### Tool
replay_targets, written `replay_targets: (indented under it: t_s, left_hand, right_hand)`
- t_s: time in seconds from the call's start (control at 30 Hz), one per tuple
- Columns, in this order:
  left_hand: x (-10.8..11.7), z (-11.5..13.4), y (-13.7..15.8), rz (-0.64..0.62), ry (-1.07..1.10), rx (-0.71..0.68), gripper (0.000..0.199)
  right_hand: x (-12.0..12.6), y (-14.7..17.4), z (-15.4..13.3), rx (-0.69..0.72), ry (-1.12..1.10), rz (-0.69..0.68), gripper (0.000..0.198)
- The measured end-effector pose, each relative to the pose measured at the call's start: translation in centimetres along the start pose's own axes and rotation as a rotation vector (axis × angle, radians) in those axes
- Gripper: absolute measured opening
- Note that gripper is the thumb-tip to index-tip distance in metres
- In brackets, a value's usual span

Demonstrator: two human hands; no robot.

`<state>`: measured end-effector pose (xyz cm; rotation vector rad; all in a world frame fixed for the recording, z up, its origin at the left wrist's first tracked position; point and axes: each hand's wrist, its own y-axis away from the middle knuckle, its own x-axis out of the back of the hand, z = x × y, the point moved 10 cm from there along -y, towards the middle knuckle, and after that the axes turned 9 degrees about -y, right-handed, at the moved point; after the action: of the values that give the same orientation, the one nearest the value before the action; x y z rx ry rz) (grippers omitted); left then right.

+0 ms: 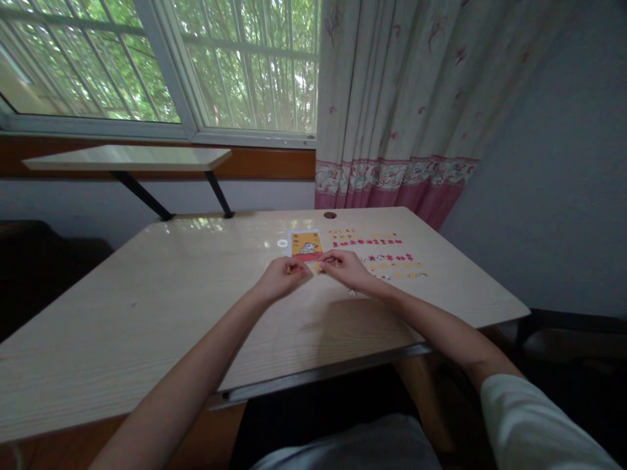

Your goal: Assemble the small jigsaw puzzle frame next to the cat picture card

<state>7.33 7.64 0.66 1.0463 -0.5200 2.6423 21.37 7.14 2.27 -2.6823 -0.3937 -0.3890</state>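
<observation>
An orange, red and white picture card (307, 244) with a white cartoon animal on it lies on the table. At its lower left edge is my left hand (284, 275), thumb and fingers pinched together; what they hold, if anything, is too small to make out. My right hand (349, 267) is closed in a pinch at the card's lower right edge, its fingertips hiding what is in them. Small yellow puzzle pieces (319, 268) show between the two hands. Rows of red puzzle pieces (367, 243) and yellow puzzle pieces (396, 266) lie right of the card. A loose whitish piece (352, 293) sits under my right wrist.
The pale wooden table (171, 313) stands against the window wall. A raised shelf (132, 156) on black legs is at its back left. A white ring-shaped spot (282, 243) lies left of the card. A cable hole (330, 215) is near the back edge, before the curtain (392, 130).
</observation>
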Motion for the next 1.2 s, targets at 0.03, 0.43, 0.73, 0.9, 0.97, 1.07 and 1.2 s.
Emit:
replay_targets:
  t_s: [0.03, 0.43, 0.73, 0.9, 0.97, 1.07, 1.2]
  left_hand:
    - [0.5, 0.2, 0.0, 0.016, -0.039, -0.011, 0.022]
    - [4.7, -1.6, -0.3, 0.167, -0.513, -0.099, 0.019]
    - [5.0, -2.0, -0.4, 0.174, -0.541, -0.093, 0.019]
    - [5.1, -1.7, -0.3, 0.179, -0.548, -0.094, 0.019]
    - [5.1, -1.7, -0.2, 0.181, -0.543, -0.087, 0.018]
    - [5.1, -1.6, -0.3, 0.175, -0.538, -0.085, 0.019]
    - [5.0, -1.7, -0.3, 0.173, -0.561, -0.086, 0.02]
  right_hand:
    - [0.8, -0.3, -0.2, 0.006, 0.011, 0.02, 0.019]
    - [17.3, -7.0, 6.2, -0.242, 0.641, 0.294, 0.025]
    - [18.3, -8.4, 13.0, -0.448, 0.794, 0.214, 0.023]
    - [18.0, -8.8, 13.4, -0.468, 0.891, 0.214, 0.026]
    - [18.0, -8.9, 13.3, -0.47, 0.93, 0.22, 0.027]
    - [17.9, -9.0, 12.9, -0.468, 0.976, 0.222, 0.028]
    - [17.6, -8.7, 12.4, -0.452, 1.011, 0.22, 0.028]
